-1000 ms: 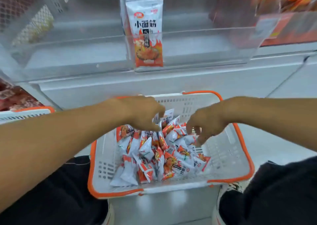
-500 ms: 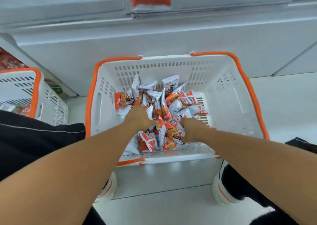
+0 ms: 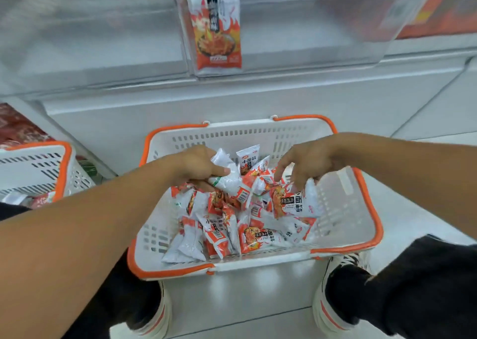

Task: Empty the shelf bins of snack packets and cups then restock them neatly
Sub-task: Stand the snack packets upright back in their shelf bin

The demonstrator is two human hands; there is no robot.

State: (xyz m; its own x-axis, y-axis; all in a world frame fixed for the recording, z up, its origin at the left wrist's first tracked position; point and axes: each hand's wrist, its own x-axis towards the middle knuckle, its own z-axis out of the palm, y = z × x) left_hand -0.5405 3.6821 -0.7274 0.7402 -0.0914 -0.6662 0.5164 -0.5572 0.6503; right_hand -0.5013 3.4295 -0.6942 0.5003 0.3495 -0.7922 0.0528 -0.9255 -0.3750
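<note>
On the shop floor, left hand (image 3: 198, 164) grips white-orange snack packets (image 3: 232, 183) over basket (image 3: 340, 238); right hand (image 3: 307, 163) spread.

white-and-orange shoes (image 3: 335, 294), glossy white floor (image 3: 247, 294), dark trousers (image 3: 426, 287)

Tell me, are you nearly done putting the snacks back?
Not nearly. The clear shelf bin looks emptied, with only a few packets standing in it. The left hand grips packets while the right hand reaches over the pile. Most snack packets still lie jumbled in the basket, waiting to be restocked.
</note>
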